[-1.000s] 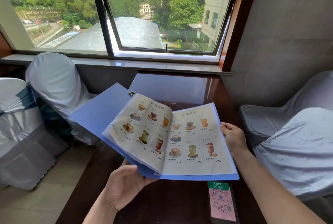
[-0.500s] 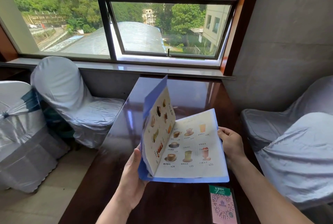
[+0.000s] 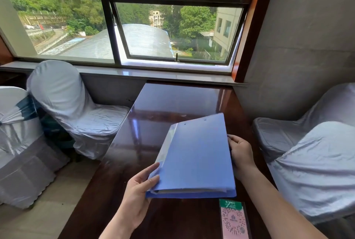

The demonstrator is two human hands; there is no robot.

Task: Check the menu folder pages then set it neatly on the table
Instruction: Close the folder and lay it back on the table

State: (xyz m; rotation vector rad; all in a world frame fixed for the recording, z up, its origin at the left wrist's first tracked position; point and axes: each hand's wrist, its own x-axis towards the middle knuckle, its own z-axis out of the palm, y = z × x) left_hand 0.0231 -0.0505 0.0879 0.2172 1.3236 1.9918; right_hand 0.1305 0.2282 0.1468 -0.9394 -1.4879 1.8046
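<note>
gripping the closed blue menu folder (image 3: 196, 158) from both sides, the two bare hands hold it over the dark glossy wooden surface (image 3: 163, 102); whether its underside touches the surface cannot be told. left hand (image 3: 139, 190) clasps the near left corner, thumb on the front cover and fingers curled beneath the spine edge. right hand (image 3: 241, 154) pinches the right long edge about midway, fingertips on the cover rim. folder lies skewed, its far end leaning to the right, front cover uppermost, two small holes visible near the far edge. pale page edges show in the gap along the near edge, between the covers. a pink and green qr code card (image 3: 234, 219) lies flat on the surface just beside the folder's near right corner, apart from it. chairs in white fabric covers stand on both sides: one (image 3: 63, 102) at left by the window sill, another with a teal sash (image 3: 17, 123) at far left, two (image 3: 315, 162) at right. a dark-framed window (image 3: 172, 27) beyond the surface shows trees and a curved roof.
</note>
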